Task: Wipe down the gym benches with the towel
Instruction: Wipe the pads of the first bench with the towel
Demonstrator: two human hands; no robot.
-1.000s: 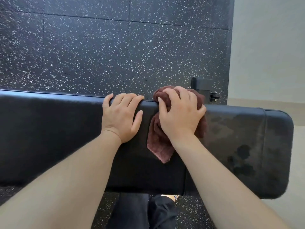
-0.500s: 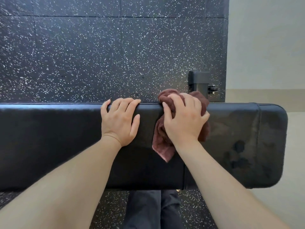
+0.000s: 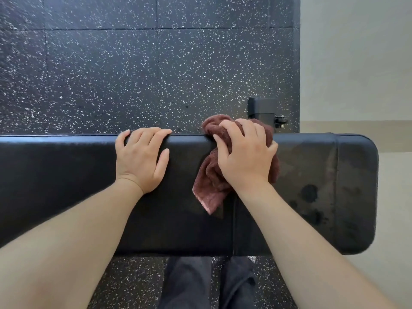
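the right hand (image 3: 246, 157) clutches a bunched towel (image 3: 210, 186) against the bench (image 3: 66, 186). the left hand (image 3: 140, 157) lies flat beside it, fingers together over the far edge. a bracket (image 3: 262, 108) stands behind.

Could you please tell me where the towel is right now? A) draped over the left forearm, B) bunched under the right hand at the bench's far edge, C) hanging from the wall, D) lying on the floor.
B: the right hand grips the bunched towel against the far edge of the bench.
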